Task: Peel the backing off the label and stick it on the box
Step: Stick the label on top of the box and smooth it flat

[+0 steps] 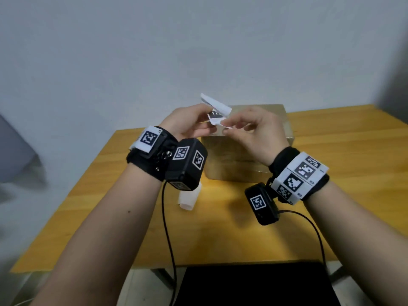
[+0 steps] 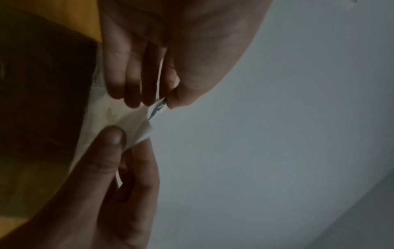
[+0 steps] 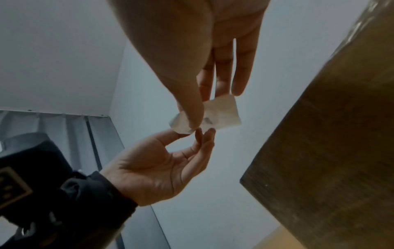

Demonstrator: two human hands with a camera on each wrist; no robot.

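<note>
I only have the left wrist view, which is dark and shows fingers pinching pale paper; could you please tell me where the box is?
Observer: The cardboard box stands on the yellow table, just beyond and below both hands.
Operator: Thank you. Is the label touching the box?
Observer: No. In the head view the left hand and right hand pinch the label in the air above it.
Operator: Is anything else on the table?
Observer: A small white paper item lies near the box's front left corner, partly hidden behind the left wrist camera.
</note>
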